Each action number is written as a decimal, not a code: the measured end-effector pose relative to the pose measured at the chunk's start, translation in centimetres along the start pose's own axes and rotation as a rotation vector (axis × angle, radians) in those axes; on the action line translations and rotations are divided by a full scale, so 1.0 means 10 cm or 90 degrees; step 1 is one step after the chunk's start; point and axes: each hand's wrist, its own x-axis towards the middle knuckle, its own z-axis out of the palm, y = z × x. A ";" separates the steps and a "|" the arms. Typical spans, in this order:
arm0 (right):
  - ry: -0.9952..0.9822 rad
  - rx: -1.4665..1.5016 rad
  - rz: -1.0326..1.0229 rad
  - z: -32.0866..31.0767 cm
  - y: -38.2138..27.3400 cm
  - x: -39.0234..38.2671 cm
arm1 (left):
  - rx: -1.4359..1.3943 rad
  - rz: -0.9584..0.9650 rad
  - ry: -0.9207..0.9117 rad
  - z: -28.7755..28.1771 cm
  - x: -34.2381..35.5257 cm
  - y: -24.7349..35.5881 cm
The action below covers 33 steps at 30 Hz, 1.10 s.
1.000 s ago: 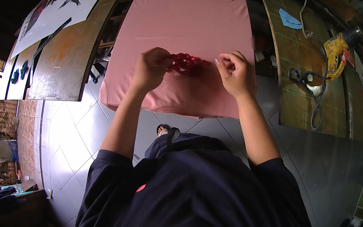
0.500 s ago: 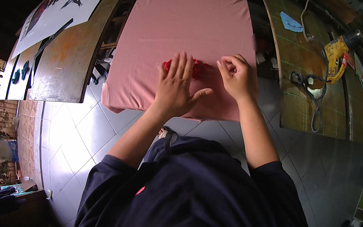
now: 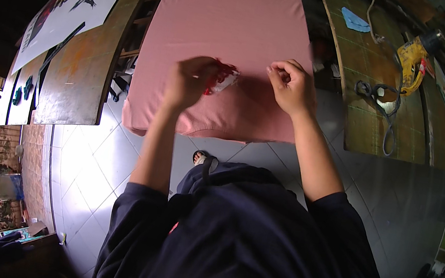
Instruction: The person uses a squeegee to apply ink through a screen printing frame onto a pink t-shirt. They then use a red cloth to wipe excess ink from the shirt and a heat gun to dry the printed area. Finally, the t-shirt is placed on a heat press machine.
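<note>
A pink shirt (image 3: pixel 225 20) is stretched over the middle board. Over its lower middle, my left hand (image 3: pixel 191 80), slightly blurred, is closed on a red cut-out piece (image 3: pixel 222 71) that shows a pale white patch and is partly hidden by the fingers. To the right, my right hand (image 3: pixel 291 85) hovers over the shirt with thumb and fingers curled together, apart from the red piece; anything between the fingertips is too small to make out.
Side boards (image 3: pixel 79 72) flank the shirt. A white printed sheet (image 3: pixel 65 16) and dark strips lie on the left. On the right are a blue cloth (image 3: pixel 354 20), a yellow heat gun (image 3: pixel 410 62) and looped cables (image 3: pixel 390 133). Below is a tiled floor (image 3: pixel 88 157).
My left hand moved flat over the red piece, then back left, curling onto it. The red piece now looks tilted, showing a white patch. My right hand has barely moved.
</note>
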 end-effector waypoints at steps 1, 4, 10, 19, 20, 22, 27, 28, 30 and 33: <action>0.006 0.003 0.001 -0.01 0.02 0.00 | -0.153 0.008 0.024 -0.12 0.02 0.01; -0.005 0.019 0.002 -0.01 0.05 0.00 | -0.399 0.014 0.100 -0.35 0.01 0.20; -0.023 0.010 0.005 0.01 0.03 0.00 | 0.074 0.008 0.032 -0.25 -0.10 -0.29; -0.024 0.052 -0.022 0.01 0.06 0.01 | 0.136 0.060 0.056 -0.14 -0.16 -0.14; -0.019 0.052 -0.020 0.02 0.06 0.01 | 0.084 0.038 0.088 -0.20 -0.15 -0.13; -0.005 0.044 -0.014 0.00 0.06 0.01 | -0.051 0.035 0.121 -0.33 -0.10 -0.09; -0.009 0.053 -0.026 0.01 0.04 0.01 | 0.289 0.157 -0.006 -0.25 -0.19 -0.09; -0.011 0.053 -0.028 0.01 0.04 0.02 | 0.252 0.116 -0.019 -0.27 -0.18 -0.13; 0.002 0.119 0.002 0.02 0.06 0.01 | 0.174 0.035 -0.046 -0.29 -0.16 -0.16; 0.017 0.243 0.117 0.00 -0.06 -0.03 | 0.009 0.070 -0.006 -0.29 -0.05 0.01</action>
